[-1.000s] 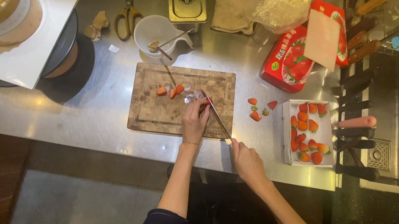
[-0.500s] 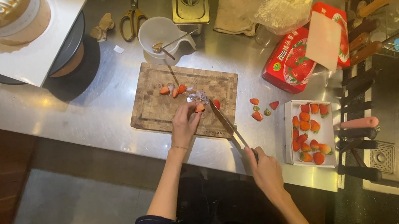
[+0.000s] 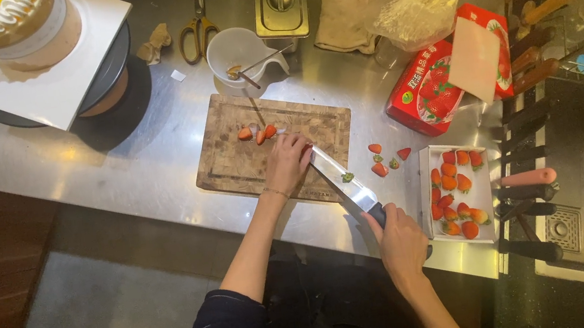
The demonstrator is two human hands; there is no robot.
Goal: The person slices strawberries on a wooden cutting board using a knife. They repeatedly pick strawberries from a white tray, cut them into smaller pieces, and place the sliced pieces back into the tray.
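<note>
My left hand [image 3: 288, 161] rests on the wooden cutting board [image 3: 231, 157], fingers curled over a strawberry that is mostly hidden under them. My right hand [image 3: 400, 244] grips the dark handle of a large kitchen knife [image 3: 339, 180]; its blade lies flat, pointing toward my left hand, with a green strawberry top on it. Cut strawberry pieces [image 3: 258, 131] lie at the board's far edge. A white tray of strawberries [image 3: 455, 195] sits to the right of my right hand.
Loose strawberry pieces [image 3: 385, 158] lie on the steel counter. Behind the board stand a white bowl with utensils [image 3: 239, 50], scissors [image 3: 198, 18], a lidded steel container [image 3: 280, 0], a folded cloth [image 3: 351, 9] and a red box [image 3: 445, 72]. A cake on a turntable [image 3: 29, 48] stands far left. Knives hang at right [image 3: 534, 177].
My right hand has drawn back toward me with the knife, the blade tilting flatter. My left hand stays on the board and has shifted slightly right over a strawberry.
</note>
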